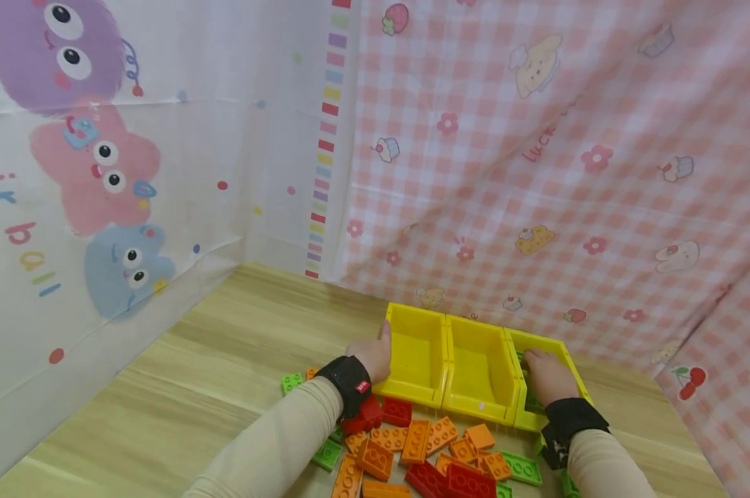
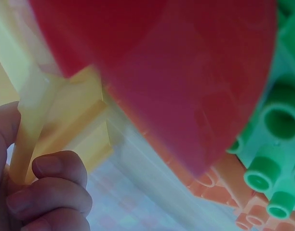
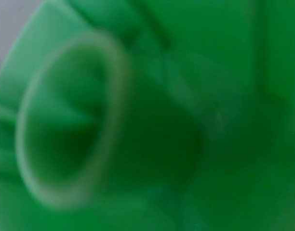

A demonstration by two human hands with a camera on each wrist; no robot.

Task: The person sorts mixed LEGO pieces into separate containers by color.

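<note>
Three yellow bins stand joined in a row in the head view: a left bin [image 1: 415,353], a middle bin [image 1: 477,356] and a right bin [image 1: 566,354]. My left hand [image 1: 368,356] grips the left bin's side wall, thumb on one side and curled fingers [image 2: 60,166] on the other. Inside the right bin, among green bricks [image 1: 533,402], is my right hand [image 1: 550,377]; its fingertips are hidden, so whether they hold a brick does not show. A blurred green brick [image 3: 210,125] fills the right wrist view.
Loose orange bricks [image 1: 416,440], red bricks [image 1: 471,481] and green bricks [image 1: 522,468] lie heaped before the bins. Some sit close under the left wrist. A pink checked curtain [image 1: 474,173] hangs behind the bins, and a white printed curtain [image 1: 213,138] at the left.
</note>
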